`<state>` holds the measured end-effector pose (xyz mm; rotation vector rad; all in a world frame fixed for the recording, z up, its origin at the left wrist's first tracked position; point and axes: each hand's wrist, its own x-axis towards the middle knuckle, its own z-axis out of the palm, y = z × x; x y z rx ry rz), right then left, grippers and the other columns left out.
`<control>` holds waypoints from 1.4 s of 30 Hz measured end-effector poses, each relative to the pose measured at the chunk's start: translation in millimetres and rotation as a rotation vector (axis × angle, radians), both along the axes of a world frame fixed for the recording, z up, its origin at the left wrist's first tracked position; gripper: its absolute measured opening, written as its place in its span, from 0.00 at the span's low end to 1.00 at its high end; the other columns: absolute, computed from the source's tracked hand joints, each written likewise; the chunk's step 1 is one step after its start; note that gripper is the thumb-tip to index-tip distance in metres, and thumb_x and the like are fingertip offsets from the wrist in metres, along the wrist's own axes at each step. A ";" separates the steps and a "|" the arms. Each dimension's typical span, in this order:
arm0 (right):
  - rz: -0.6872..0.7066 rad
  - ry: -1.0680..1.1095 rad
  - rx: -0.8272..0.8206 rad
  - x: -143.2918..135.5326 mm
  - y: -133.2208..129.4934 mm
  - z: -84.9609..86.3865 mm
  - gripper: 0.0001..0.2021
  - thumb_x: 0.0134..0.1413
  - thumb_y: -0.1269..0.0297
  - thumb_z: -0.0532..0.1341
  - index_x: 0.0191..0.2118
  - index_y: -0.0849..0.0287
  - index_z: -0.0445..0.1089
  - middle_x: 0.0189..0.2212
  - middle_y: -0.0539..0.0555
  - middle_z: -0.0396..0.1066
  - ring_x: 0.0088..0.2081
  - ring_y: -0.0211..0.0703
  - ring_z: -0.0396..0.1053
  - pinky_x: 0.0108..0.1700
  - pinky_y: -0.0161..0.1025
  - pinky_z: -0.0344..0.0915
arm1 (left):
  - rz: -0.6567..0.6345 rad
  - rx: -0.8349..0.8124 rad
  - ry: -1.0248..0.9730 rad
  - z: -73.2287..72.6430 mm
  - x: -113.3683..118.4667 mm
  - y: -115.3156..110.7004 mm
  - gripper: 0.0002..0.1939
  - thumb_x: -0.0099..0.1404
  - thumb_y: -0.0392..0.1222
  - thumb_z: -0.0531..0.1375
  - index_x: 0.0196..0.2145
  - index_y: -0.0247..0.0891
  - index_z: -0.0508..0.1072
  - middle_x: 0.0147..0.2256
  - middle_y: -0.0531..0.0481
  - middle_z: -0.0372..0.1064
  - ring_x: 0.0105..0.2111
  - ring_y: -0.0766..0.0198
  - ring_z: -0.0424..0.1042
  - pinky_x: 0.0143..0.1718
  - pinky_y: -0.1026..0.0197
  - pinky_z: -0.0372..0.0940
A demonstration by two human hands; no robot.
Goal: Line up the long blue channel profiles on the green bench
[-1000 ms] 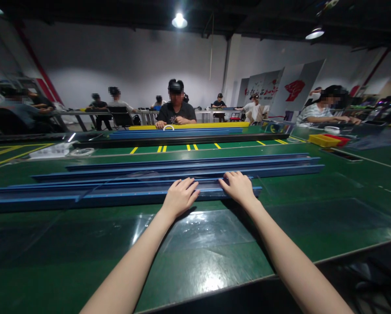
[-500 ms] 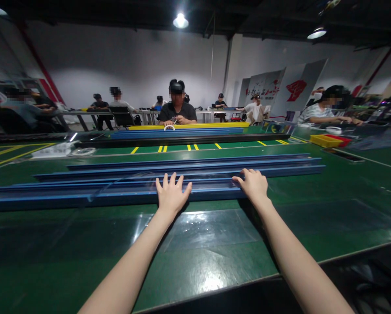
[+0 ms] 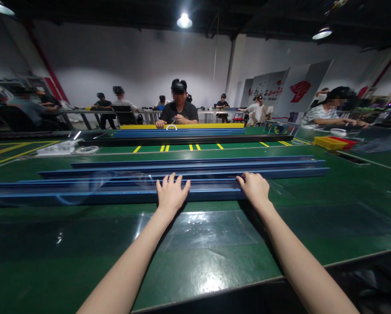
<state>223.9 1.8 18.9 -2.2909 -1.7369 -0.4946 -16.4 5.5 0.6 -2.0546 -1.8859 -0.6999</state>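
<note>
My left hand lies over the nearest blue channel, a long trough-shaped profile, with fingers spread and tips bent down across it. At the right end of the same channel, my right hand curls its fingers over the end; their tips are partly hidden. Clear plastic film lies in a curled loop along the channel left of my left hand. More blue channels lie parallel just beyond my fingers. A flat clear sheet rests on the green table below my forearms.
Across the table lie a black profile, more blue profiles and a yellow profile, with a person seated behind. Yellow and red trays and a dark flat device are at right. The table's front edge runs below my arms.
The view has shifted slightly. My right fingers have lowered and curled more over the channel's end. My left fingers have bent slightly, and the loop of clear film has moved left.
</note>
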 end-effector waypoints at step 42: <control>0.367 -0.061 0.006 -22.0 -3.2 -0.6 0.22 0.58 0.55 0.42 0.33 0.57 0.71 0.33 0.54 0.72 0.38 0.41 0.66 0.36 0.34 0.56 | -0.214 0.071 0.170 2.9 4.9 -4.2 0.20 0.65 0.49 0.44 0.34 0.36 0.70 0.39 0.44 0.67 0.40 0.56 0.64 0.37 0.57 0.57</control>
